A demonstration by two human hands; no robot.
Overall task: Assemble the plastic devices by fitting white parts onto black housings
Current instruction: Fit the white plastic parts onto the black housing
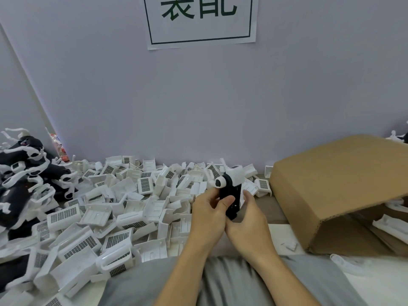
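Wall [198, 102]: behind everything, sign [199, 18] high on it.
Box [337, 186]: cardboard, lying on its side, my landmark.
White parts [123, 208]: heap left of the box.
Housing [229, 195]: black, upright (white part [237, 174] on top), just left of the box; my left hand [209, 213] and right hand [251, 219] both grip it.

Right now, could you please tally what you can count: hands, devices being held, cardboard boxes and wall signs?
Hands: 2, left hand and right hand
Held black device: 1
Cardboard box: 1
Wall sign: 1
Total: 5
The loose white parts are too many to count.
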